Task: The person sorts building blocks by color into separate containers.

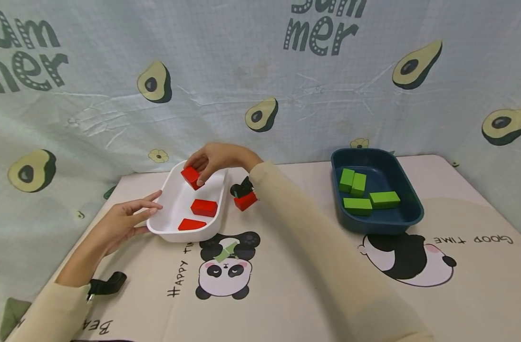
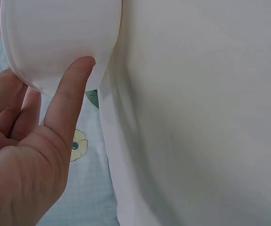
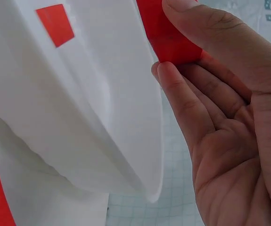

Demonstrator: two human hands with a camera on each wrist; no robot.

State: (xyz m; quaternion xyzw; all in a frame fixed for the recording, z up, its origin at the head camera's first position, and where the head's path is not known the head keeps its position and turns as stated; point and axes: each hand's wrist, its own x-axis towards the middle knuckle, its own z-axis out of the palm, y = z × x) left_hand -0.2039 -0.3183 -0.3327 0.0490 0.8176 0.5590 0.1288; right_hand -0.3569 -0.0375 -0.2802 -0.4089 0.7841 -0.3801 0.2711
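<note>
My right hand [image 1: 217, 159] pinches a red block [image 1: 192, 177] between thumb and fingers over the far part of a white container [image 1: 164, 227]. In the right wrist view, that red block [image 3: 177, 44] shows beside the container's rim. Inside the container lie two more red blocks, one in the middle [image 1: 204, 208] and one at the near end [image 1: 192, 224]. My left hand [image 1: 119, 223] holds the container's left side, fingers at the rim. The left wrist view shows a digit [image 2: 71, 92] against the outer wall.
Another red block [image 1: 245, 201] lies on the table right of the white container, partly covered by the black wrist camera [image 1: 242, 188]. At the right stands a dark blue container [image 1: 378, 227] with several green blocks [image 1: 358, 206]. A patterned curtain [image 1: 226, 61] hangs behind the table.
</note>
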